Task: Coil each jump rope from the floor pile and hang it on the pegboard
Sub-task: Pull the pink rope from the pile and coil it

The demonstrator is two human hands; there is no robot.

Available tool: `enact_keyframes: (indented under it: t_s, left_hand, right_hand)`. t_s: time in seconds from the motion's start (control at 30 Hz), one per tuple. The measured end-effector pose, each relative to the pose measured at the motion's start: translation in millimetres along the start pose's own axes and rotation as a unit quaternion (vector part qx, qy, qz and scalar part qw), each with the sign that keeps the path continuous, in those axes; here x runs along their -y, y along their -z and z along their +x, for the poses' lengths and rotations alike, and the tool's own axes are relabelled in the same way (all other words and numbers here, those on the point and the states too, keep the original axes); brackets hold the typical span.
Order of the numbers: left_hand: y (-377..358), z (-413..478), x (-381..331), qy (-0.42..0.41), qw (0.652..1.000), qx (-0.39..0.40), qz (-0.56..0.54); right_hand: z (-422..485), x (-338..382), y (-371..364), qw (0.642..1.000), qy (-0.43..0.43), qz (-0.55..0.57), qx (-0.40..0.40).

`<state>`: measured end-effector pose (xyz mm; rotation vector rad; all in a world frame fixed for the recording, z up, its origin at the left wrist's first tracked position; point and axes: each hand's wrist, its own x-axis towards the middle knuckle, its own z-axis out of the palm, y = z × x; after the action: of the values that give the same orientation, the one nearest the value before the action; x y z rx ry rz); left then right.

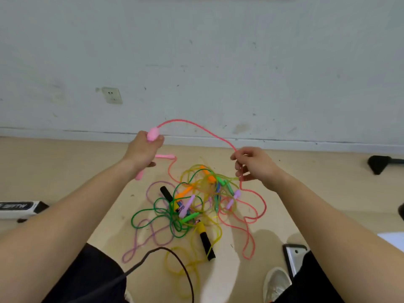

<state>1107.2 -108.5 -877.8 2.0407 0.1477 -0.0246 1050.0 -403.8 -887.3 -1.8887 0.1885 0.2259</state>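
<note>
One pink jump rope is barely begun; my left hand, ten o'clock of the floor pile, grips its handle; right hand, two o'clock, fingers pinching its cord; nothing coiled, pegboard unseen.

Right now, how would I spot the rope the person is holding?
Below the white wall, a tangled pile lies on the tan floor. The pink rope rises from its right side through the right hand and arches to the left hand. Only it is lifted.
</note>
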Motion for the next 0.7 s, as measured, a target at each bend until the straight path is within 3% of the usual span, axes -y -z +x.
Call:
enact_keyframes:
  t_s: [0.17,0.27,0.33,0.43,0.5,0.6,0.7]
  left_hand:
    - [-37.9,-54.0,-7.0,-0.039,0.983,0.172,-0.049]
    - [-66.0,-74.0,0.7,0.022,0.915,0.341,-0.213]
    - [-77.2,-84.9,2.9,0.068,0.869,0.413,-0.262]
    - [-81.1,-83.3,4.1,0.106,0.860,0.393,-0.308]
    - [-75.3,-71.9,-1.3,0.126,0.856,0.346,-0.364]
    - [-60.2,-49.0,-14.7,0.151,0.822,0.273,-0.477]
    - [-47.7,-30.1,-17.8,0.140,0.787,0.234,-0.553]
  right_hand:
    - [-14.9,53.7,-22.0,0.970,0.015,0.237,0.052]
    - [-12.8,72.5,-31.1,0.948,0.027,0.315,0.037]
    - [-6.9,78.3,-31.6,0.941,0.043,0.335,0.000]
    - [8.4,66.5,-23.7,0.933,0.048,0.349,-0.072]
    - [16.7,44.1,-23.3,0.947,-0.005,0.309,-0.083]
    - [18.6,10.2,-48.5,0.975,-0.082,0.206,0.009]
    - [13.4,-7.1,-88.3,0.969,-0.069,0.184,0.149]
